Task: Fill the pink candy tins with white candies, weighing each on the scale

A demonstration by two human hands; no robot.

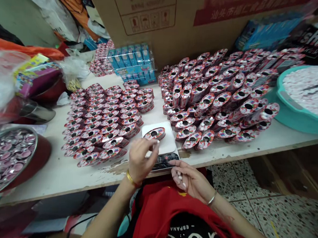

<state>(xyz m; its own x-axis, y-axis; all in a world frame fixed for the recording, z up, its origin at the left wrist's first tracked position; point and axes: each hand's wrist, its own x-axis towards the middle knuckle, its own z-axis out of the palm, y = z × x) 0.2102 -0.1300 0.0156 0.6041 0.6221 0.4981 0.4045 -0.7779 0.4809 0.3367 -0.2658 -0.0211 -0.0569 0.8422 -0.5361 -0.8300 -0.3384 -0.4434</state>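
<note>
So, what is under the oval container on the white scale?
The oval container rests on the white platform of a digital scale. The patch of platform directly beneath it is covered, so nothing there can be seen.

Oval tins (154, 133): red and pink print, dark centre hole. Tub (275, 111): teal, heaped with white candies (309, 91). Bench (46, 177): off-white, brown stains. Terrazzo floor (289, 225): pale, dark speckles. Garment (164, 218): red over black, yellow star, white lettering. Left hand (141, 159): gold bangle (131, 178). Right hand (190, 181): silver bangle (212, 199).
</note>
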